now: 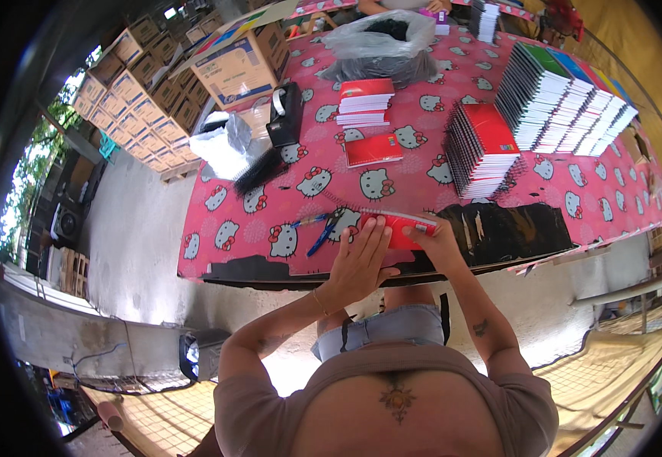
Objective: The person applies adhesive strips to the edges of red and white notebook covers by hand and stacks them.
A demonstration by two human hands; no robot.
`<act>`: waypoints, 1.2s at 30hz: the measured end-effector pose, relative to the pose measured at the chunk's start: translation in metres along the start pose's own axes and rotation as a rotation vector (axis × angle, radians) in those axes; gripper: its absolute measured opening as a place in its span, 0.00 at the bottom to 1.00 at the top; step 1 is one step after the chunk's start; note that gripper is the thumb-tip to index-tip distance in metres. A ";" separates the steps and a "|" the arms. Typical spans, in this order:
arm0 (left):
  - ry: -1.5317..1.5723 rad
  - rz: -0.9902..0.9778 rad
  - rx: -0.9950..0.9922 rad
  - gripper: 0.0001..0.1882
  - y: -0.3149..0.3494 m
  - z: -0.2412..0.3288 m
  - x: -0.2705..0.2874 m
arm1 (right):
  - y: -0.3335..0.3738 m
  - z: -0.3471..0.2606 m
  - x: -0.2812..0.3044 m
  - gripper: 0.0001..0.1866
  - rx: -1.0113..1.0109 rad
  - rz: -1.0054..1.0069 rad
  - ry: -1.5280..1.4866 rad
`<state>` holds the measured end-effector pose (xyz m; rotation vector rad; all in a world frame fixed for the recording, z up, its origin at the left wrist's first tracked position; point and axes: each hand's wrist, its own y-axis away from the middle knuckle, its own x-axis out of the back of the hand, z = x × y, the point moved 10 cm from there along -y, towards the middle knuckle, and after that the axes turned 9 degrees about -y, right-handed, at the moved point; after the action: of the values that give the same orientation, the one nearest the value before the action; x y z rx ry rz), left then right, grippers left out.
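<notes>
A red-covered notebook (401, 231) lies at the table's front edge, its holed edge facing away from me. From its far left corner a thin dark spiral coil (340, 200) sticks out to the left. My left hand (360, 253) rests flat on the notebook's left part, fingers stretched out together. My right hand (439, 244) grips its right end, with the thumb on the cover. Just left of the notebook lie a blue-handled tool (322, 239), its kind unclear, and a blue pen (309, 220).
Beyond stand a short stack of red notebooks (366, 103), a single one (374, 149), a coil-bound stack (483, 145) and taller stacks (559, 99). Loose black coils (261, 172), a black tape dispenser (285, 114), a clear bag (380, 46) and a carton (241, 65) also occupy the table. A person's hand (439, 6) shows at the far end.
</notes>
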<state>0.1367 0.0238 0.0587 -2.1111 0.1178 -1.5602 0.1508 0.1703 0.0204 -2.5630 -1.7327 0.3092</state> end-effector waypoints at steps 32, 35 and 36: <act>-0.056 -0.024 0.200 0.47 -0.034 -0.040 0.002 | 0.011 0.000 -0.016 0.13 -0.097 0.041 -0.160; -0.011 -0.043 0.110 0.47 -0.016 -0.011 -0.014 | 0.007 0.000 -0.002 0.14 -0.117 0.069 -0.123; -0.038 0.002 0.147 0.47 -0.023 -0.017 -0.006 | 0.006 0.005 -0.004 0.14 -0.072 0.051 -0.054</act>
<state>0.1136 0.0398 0.0674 -2.0248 -0.0082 -1.4798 0.1543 0.1642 0.0156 -2.6769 -1.7296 0.3272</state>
